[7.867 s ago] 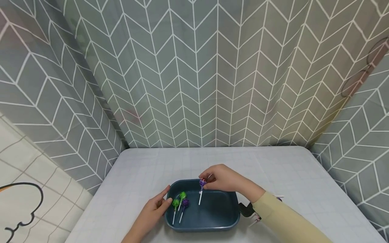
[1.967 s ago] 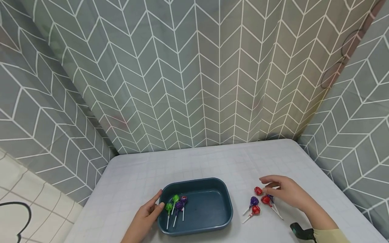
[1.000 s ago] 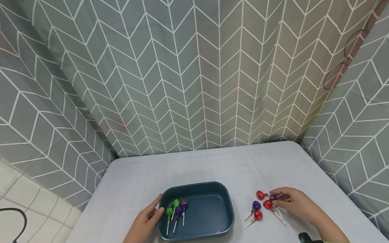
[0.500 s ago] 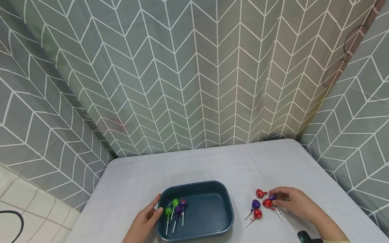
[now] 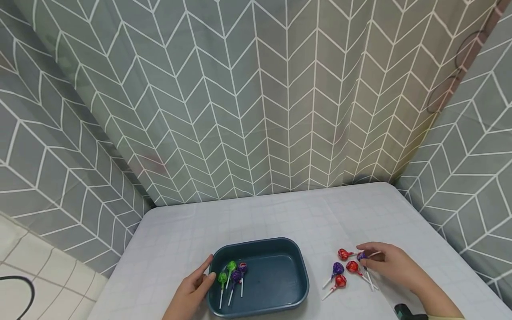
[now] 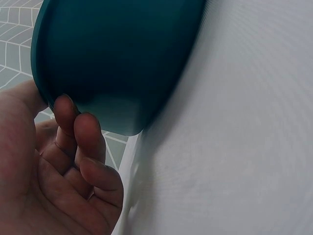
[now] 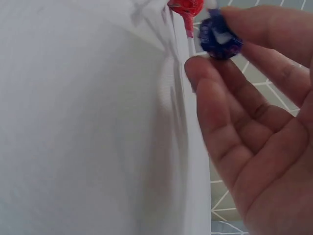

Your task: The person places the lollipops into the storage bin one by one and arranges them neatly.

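L hand (image 5: pixel 191 291) grips tray (image 5: pixel 276 281) rim, prob. to steady it; R hand (image 5: pixel 390 263) pinches purple lollipop (image 7: pixel 211 41) by its head, red lollipop (image 5: pixel 352 266) just L of fingers.

Work-area enclosure and table surface.
Rear: grey-green fabric curtain (image 5: pixel 260 111) with white chevron lines, hanging in vertical folds. Sides: grey chevron-patterned left panel (image 5: pixel 60 133) and grey chevron-patterned right panel (image 5: pixel 472 155). Base: white cloth-covered table (image 5: pixel 176 235), far corners rounded. Lower left: off-white surface with square grid lines (image 5: pixel 44 266), bearing a thick black curved line (image 5: pixel 33 291). Upper right: thin dark curved lines beside a reddish strip.
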Available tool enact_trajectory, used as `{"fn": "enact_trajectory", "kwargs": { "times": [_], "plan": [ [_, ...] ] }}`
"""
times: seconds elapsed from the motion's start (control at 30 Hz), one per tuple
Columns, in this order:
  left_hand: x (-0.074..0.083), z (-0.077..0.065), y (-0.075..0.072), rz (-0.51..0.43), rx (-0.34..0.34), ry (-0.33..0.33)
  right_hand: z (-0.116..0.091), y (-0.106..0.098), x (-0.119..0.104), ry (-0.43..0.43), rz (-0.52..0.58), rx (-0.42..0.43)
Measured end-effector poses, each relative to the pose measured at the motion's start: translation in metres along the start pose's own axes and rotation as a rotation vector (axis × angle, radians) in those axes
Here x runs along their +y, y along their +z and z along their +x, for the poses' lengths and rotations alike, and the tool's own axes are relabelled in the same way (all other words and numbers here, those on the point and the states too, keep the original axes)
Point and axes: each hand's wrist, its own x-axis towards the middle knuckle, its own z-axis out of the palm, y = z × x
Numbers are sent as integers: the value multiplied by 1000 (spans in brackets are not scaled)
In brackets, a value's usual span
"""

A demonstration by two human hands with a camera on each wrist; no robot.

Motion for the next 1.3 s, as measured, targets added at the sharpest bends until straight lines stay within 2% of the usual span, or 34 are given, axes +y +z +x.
{"fn": "enact_trajectory", "kwargs": {
  "times": [0.2, 0.63, 0.93, 1.1, 1.3],
  "plan": [
    [0, 0, -1, 12, -2, 6, -3, -5, -2, -7, 102, 14],
    [2, -2, 0, 20, 2, 6, -2, -5, -4, 101, 187, -11],
    [-1, -4, -3, 49, 35, 49, -2, -4, -10, 32, 116, -1],
    [-2, -5, -4, 36, 42, 64, -3, -3, -14, 42, 72, 14],
    [-1, -5, -3, 29, 53, 91, -2, -6, -24, 31, 71, 8]
  ]
}}
